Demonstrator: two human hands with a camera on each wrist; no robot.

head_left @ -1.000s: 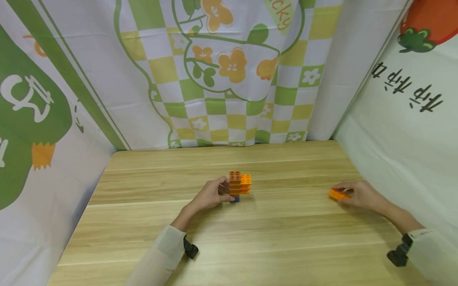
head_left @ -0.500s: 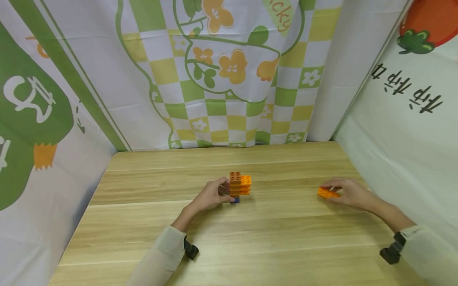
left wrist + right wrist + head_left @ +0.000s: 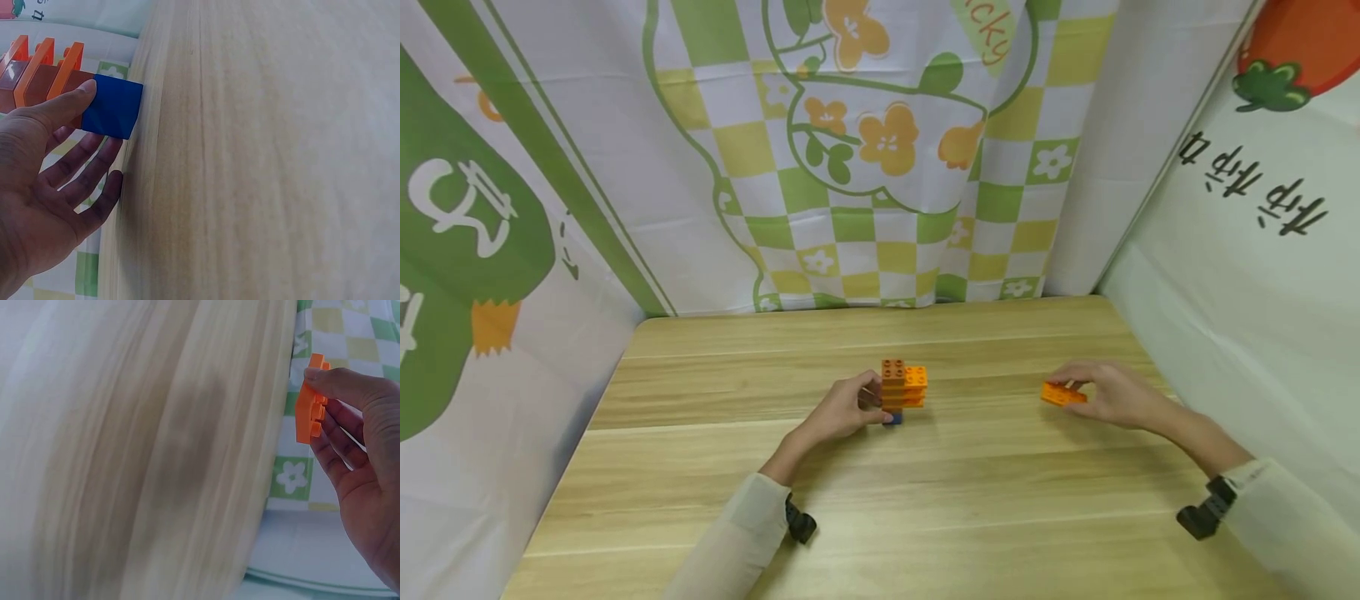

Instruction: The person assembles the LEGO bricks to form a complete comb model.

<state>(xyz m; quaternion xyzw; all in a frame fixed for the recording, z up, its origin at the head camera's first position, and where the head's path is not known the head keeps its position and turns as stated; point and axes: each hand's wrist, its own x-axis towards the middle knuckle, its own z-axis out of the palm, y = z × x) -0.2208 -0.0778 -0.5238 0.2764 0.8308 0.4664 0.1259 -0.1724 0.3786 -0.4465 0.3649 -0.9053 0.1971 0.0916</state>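
A tower of toy building bricks stands upright near the middle of the table. Its base is a blue brick point(image 3: 114, 107), with brown bricks point(image 3: 892, 372) and thin orange plates point(image 3: 915, 377) layered above; the orange parts jut out to the right. My left hand point(image 3: 841, 408) grips the tower low down, thumb against the blue brick, and its far fingers are partly hidden behind the stack. Off to the right, my right hand point(image 3: 1112, 397) pinches a loose orange brick plate point(image 3: 306, 409) between thumb and fingers. In the right wrist view this plate is held above the tabletop.
The wooden table point(image 3: 925, 517) has its back edge against a patterned curtain point(image 3: 880, 250). White printed cloth hangs at the left and right sides. A small black camera sits at each wrist.
My right hand has moved left, and slightly toward the back of the table, with the orange brick plate in it. The left hand and the tower stay in place.
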